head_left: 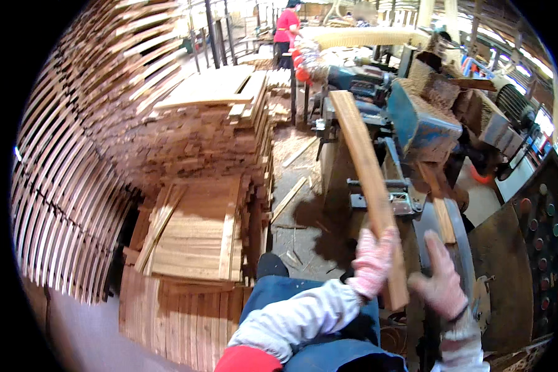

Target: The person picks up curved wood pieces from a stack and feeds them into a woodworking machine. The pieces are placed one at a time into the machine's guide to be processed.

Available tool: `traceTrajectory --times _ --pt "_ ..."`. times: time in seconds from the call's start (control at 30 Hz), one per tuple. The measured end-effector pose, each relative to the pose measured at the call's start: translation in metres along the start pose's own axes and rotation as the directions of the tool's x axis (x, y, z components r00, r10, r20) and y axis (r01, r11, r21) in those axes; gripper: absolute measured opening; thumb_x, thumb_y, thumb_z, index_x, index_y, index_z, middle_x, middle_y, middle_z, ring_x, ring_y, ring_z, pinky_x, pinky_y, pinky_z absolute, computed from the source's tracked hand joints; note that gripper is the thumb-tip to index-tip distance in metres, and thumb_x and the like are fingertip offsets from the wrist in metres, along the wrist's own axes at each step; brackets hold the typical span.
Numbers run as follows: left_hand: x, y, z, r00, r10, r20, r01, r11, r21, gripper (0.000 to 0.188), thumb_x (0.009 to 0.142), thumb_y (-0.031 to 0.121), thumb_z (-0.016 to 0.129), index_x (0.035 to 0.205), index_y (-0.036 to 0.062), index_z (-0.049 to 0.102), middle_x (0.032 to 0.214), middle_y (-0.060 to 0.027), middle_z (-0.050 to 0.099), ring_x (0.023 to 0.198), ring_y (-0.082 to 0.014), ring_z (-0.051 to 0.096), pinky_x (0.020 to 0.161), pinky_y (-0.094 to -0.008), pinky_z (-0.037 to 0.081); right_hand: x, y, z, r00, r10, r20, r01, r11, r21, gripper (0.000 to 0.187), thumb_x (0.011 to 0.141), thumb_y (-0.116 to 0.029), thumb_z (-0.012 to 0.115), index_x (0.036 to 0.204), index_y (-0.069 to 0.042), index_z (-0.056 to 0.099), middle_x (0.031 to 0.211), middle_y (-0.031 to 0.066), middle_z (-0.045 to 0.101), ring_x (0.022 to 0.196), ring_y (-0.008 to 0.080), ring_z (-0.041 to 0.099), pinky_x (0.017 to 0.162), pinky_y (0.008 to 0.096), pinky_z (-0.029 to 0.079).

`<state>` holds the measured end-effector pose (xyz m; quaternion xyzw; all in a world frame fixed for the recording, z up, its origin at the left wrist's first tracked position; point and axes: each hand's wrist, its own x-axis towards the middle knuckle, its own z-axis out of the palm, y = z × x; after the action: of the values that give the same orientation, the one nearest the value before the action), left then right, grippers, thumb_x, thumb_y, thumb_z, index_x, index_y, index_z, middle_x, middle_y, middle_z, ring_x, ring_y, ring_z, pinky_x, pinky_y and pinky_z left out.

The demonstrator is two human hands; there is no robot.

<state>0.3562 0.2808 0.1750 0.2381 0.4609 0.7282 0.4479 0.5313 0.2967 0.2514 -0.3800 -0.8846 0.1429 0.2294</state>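
My left hand (373,263), in a pale pink knit glove, is closed round the lower part of a long wooden plank (361,146). The plank slants up and away, its far end raised in front of the machine. To its right, my gloved right hand (443,282) is open, thumb and fingers apart, with nothing in it. Just beyond those fingers, a shorter wooden strip (442,220) lies on the metal bed (462,245) and runs under the blue woodworking machine (421,118), which is coated in sawdust.
Stacked boards (195,229) stand at the left, behind them a taller pile (186,136) and a leaning rack of slats (62,204). Offcuts (288,198) litter the floor. At right is a dark button panel (549,248). A person in red (287,28) stands far back.
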Motion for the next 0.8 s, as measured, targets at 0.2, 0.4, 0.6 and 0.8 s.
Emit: traceTrajectory --times 0.2,0.4,0.6,0.8 --pt "-0.059 -0.027 0.04 0.842 -0.094 0.531 0.11 0.994 0.0 0.061 0.095 0.032 0.067 0.141 0.0007 0.042 0.128 -0.0158 0.057 0.12 -0.024 0.055 0.107 -0.04 0.044 -0.126 -0.021 -0.018 0.889 0.452 -0.074 -0.437 0.886 0.157 0.075 0.081 -0.006 0.066 0.151 0.0 0.039 0.153 0.0182 0.045 0.141 0.031 0.044 0.116 0.0397 0.035" --pt "0.056 -0.018 -0.138 0.973 0.214 0.083 -0.228 0.861 0.455 0.05 0.09 0.015 0.07 0.134 0.0055 0.05 0.115 -0.0097 0.059 0.105 -0.0197 0.057 0.09 -0.037 0.053 -0.269 -0.02 -0.049 0.741 0.669 -0.062 -0.621 0.647 -0.442 0.064 0.094 -0.025 0.067 0.15 -0.003 0.044 0.144 0.0249 0.052 0.128 0.0434 0.051 0.109 0.0472 0.04" --pt "0.125 0.066 -0.385 0.861 0.229 -0.454 0.398 0.254 0.882 0.076 0.087 0.041 0.069 0.146 0.0013 0.041 0.148 -0.0242 0.046 0.138 -0.0369 0.044 0.115 -0.0418 0.036 -0.227 0.012 -0.019 0.868 0.312 -0.386 -0.47 0.768 -0.435 0.054 0.101 -0.017 0.06 0.146 0.008 0.044 0.15 0.0258 0.046 0.137 0.0388 0.047 0.115 0.042 0.036" --pt "0.078 0.134 -0.598 0.412 0.303 -0.859 0.91 -0.097 0.403 0.093 0.086 0.045 0.066 0.159 0.0083 0.021 0.162 -0.0161 0.029 0.149 -0.0343 0.027 0.123 -0.0436 0.019 -0.014 0.126 0.027 0.747 0.282 -0.602 -0.407 0.91 -0.079 0.06 0.102 -0.014 0.047 0.157 -0.002 0.029 0.162 0.0176 0.031 0.149 0.0304 0.031 0.121 0.039 0.026"
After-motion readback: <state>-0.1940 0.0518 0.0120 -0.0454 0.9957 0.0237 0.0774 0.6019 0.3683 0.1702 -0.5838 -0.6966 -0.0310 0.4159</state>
